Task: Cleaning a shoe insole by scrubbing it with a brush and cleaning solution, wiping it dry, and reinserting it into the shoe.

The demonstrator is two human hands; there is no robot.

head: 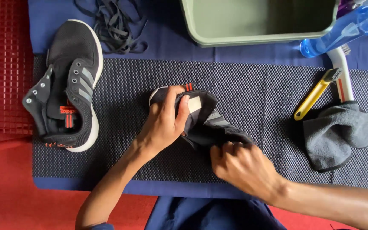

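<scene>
Lying at nine o'clock on the dark mesh mat point(260, 91), one unlaced black shoe point(67, 83) with white sole, tongue pulled open; loose black laces point(116, 23) heaped at eleven o'clock on the blue cloth point(167, 40). Centre: second black shoe point(211, 123), tipped on its side on the mat; left hand point(162, 123) at its heel end, fingers clamped over the collar, thumb pressed inside; right hand point(243, 166) at five o'clock of it, fingers curled together, pinching the upper. Green basin point(256, 38) at twelve o'clock. At two o'clock: blue spray bottle point(341, 32), white brush point(343, 76), yellow-handled tool point(316, 94). Grey cloth point(335, 134) at three o'clock.
</scene>
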